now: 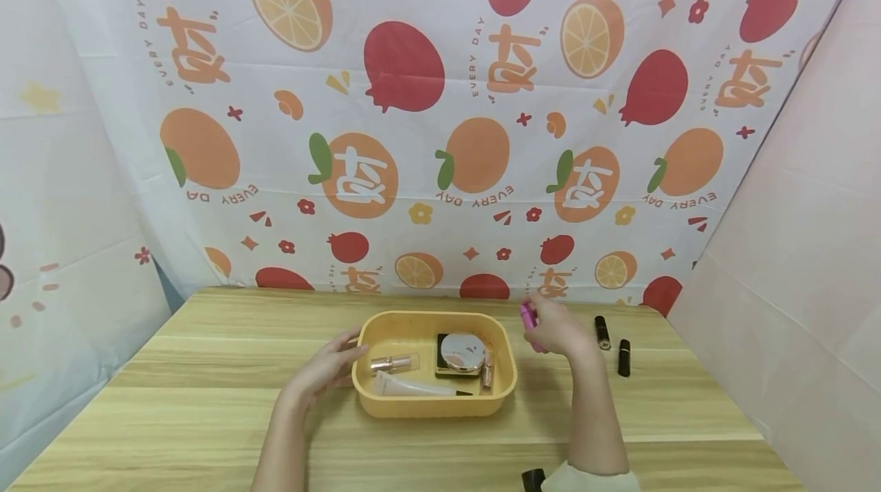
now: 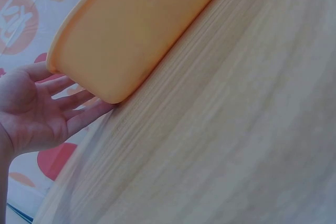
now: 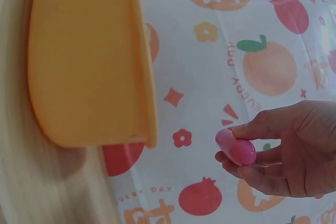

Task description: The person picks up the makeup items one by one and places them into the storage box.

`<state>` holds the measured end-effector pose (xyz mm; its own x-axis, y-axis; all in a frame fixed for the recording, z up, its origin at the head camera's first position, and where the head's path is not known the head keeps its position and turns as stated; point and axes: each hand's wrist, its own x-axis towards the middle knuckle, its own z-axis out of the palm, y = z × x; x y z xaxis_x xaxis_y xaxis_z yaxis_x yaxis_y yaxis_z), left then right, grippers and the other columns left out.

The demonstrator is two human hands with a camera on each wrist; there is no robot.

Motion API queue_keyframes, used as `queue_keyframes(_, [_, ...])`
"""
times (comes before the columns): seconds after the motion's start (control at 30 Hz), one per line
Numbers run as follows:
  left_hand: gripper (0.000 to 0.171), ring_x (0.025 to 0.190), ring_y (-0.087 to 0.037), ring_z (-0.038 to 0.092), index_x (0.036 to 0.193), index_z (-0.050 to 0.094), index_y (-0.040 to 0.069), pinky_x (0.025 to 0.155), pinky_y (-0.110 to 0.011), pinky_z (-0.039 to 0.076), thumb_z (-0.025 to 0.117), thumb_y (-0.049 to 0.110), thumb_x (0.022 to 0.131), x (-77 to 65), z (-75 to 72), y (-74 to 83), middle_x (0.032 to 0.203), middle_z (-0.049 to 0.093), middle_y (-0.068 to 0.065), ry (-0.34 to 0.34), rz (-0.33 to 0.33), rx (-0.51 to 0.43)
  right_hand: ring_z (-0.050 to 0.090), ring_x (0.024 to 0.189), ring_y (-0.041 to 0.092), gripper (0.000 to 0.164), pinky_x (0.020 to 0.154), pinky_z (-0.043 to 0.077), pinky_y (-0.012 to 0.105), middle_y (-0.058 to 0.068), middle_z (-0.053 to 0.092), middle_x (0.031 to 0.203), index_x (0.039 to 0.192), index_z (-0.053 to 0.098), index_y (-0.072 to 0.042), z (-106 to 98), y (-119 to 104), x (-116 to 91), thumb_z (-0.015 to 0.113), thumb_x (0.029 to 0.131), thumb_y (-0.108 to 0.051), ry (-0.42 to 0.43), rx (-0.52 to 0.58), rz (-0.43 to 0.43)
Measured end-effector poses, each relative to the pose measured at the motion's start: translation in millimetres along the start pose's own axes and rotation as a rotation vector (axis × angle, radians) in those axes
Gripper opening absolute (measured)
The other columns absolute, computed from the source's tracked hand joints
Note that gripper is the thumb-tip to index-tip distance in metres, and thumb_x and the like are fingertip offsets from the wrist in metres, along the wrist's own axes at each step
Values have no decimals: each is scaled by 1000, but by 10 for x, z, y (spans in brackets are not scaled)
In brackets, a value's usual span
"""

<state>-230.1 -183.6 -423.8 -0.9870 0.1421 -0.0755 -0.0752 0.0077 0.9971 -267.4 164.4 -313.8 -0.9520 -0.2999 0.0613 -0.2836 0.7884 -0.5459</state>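
A yellow plastic basket (image 1: 433, 406) stands on the table. Its left end is touched by my left hand (image 1: 330, 366), whose fingers (image 2: 86, 116) lie fairly straight against the wall with the thumb near the rim. To the right of the basket, my right hand (image 1: 560, 330) pinches a pink lipstick tube (image 3: 237, 148) between thumb and fingers, raised above the table. Inside the basket lie a clear squeeze tube (image 1: 416, 387) with a black cap, a pinkish-gold lipstick (image 1: 391, 363), a round compact (image 1: 463, 352) over a dark square case, and another small rose-gold tube (image 1: 488, 373).
Two black lipstick tubes (image 1: 624, 358) lie on the wood-grain table (image 1: 172, 415) at the right. A black object (image 1: 533, 480) shows at the front edge by the right sleeve. Fruit-printed cloth (image 1: 427, 224) hangs behind the table, and pale cloth lines both sides.
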Motion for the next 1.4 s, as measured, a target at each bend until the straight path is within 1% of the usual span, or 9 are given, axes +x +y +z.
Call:
queue_keyframes(0.13, [57, 124, -47, 31, 142, 17, -5, 90, -50, 43, 45, 13, 96, -6, 6, 10, 140, 18, -36, -19, 2, -3, 53, 74, 20, 51, 54, 49, 28, 11, 56, 95, 123, 51, -4, -23, -53, -36, 64, 74, 4, 5, 4, -14])
queue_keyframes(0.23, [58, 124, -47, 30, 143, 15, -6, 90, -50, 43, 44, 13, 96, -14, 10, 19, 141, 16, -36, -33, 3, 2, 53, 74, 19, 50, 55, 49, 28, 9, 56, 95, 123, 52, -5, -35, -84, -57, 65, 75, 3, 9, 6, -21])
queue_keyframes(0.47, [57, 125, -47, 28, 143, 15, -6, 90, -50, 43, 43, 13, 97, -19, 10, 17, 141, 15, -35, -25, -2, 12, 54, 76, 20, 50, 56, 49, 29, 10, 57, 101, 124, 51, -6, -60, -182, -85, 66, 77, 1, -4, 12, -27])
queue_keyframes(0.57, [58, 125, -47, 28, 143, 14, -7, 90, -50, 42, 43, 12, 97, -22, 11, 16, 141, 14, -36, -33, 3, 10, 54, 77, 20, 49, 57, 50, 29, 10, 56, 103, 124, 51, -7, -55, -207, -86, 66, 77, 1, -10, 21, -31])
queue_keyframes(0.73, [58, 124, -47, 31, 142, 14, -7, 90, -50, 43, 43, 12, 97, -16, 13, 21, 141, 14, -36, -36, 1, 4, 55, 77, 19, 47, 57, 51, 28, 9, 56, 100, 121, 53, -5, -18, -231, -60, 66, 77, 4, -33, 41, -69])
queue_keyframes(0.87, [57, 124, -47, 30, 142, 15, -7, 90, -50, 43, 43, 12, 96, -11, 10, 17, 141, 15, -36, -32, 1, 5, 55, 74, 18, 45, 56, 52, 27, 10, 57, 99, 120, 54, -3, 17, -251, -41, 66, 77, 4, -51, 57, -94])
queue_keyframes(1.1, [56, 124, -47, 29, 142, 17, -6, 90, -50, 43, 43, 12, 96, -7, 9, 15, 141, 16, -36, -24, 6, 8, 55, 70, 17, 40, 55, 52, 26, 8, 56, 94, 116, 55, -2, 64, -274, -11, 65, 78, 5, -63, 33, -110])
queue_keyframes(1.23, [56, 124, -47, 29, 142, 17, -6, 90, -50, 43, 44, 12, 96, -1, 9, 17, 141, 16, -36, -26, 4, 9, 56, 66, 16, 39, 53, 52, 25, 9, 55, 95, 116, 54, -2, 101, -284, 0, 64, 78, 6, -94, 46, -125])
queue_keyframes(1.4, [56, 124, -48, 28, 142, 16, -7, 90, -51, 42, 43, 12, 96, 2, 6, 11, 141, 14, -36, -31, 3, 10, 56, 63, 16, 41, 53, 51, 25, 9, 55, 93, 118, 53, -3, 140, -304, 11, 64, 79, 4, -126, 32, -134])
